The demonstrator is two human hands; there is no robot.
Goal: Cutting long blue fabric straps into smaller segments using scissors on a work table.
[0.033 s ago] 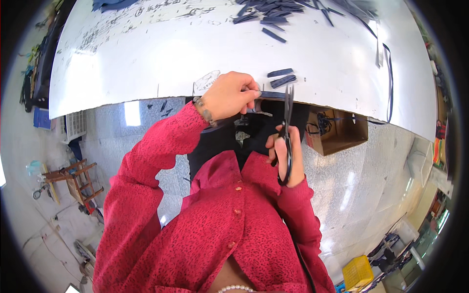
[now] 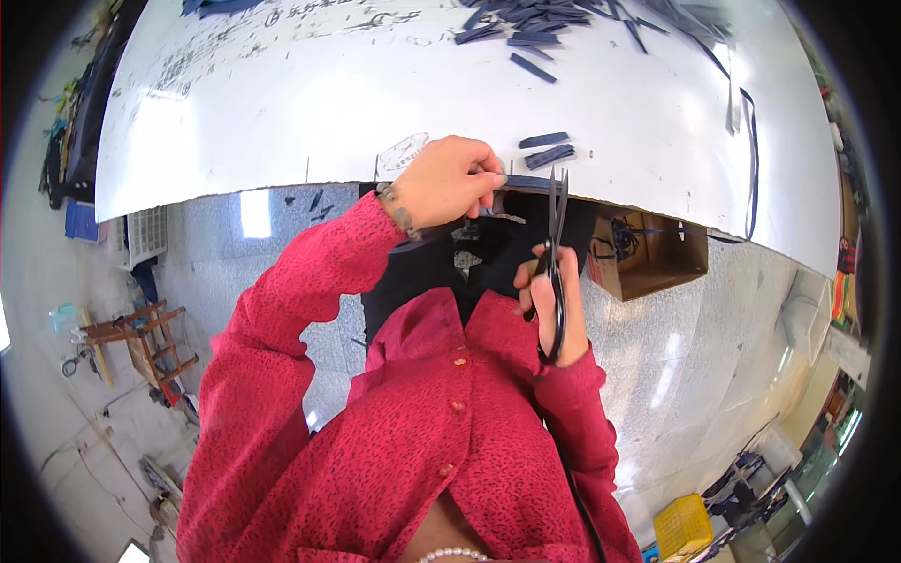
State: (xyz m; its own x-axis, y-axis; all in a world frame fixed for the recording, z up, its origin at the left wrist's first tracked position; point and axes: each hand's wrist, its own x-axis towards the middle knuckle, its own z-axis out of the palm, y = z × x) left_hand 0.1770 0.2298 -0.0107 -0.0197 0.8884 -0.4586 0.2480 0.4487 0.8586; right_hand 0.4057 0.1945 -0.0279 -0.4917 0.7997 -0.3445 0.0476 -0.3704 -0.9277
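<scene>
At the near edge of the white table, my left hand (image 2: 446, 183) is closed in a pinch on the end of a dark navy fabric strip (image 2: 535, 181). The strip runs rightward along the edge. My right hand (image 2: 571, 319) grips black-handled scissors (image 2: 559, 220), their narrow blades pointing away from me and slightly parted. Near the tips, the blades cross the strip; whether it lies between them I cannot tell. Just beyond lie two short cut pieces, one navy piece (image 2: 544, 140) behind a wider navy piece (image 2: 550, 157). A heap of similar pieces (image 2: 535, 17) lies farther back.
Beneath the table's right side stands an open cardboard box (image 2: 657, 272) with dark strips over its rim. A long dark strip (image 2: 751, 169) loops on the tabletop (image 2: 282, 122) at right. A wooden stool (image 2: 155, 347) is on the floor at left, a yellow basket (image 2: 683, 527) at lower right.
The whole picture has shifted very slightly to the right. Both hands keep their holds, and the scissors stay at the strip with their blades perhaps a touch wider apart.
</scene>
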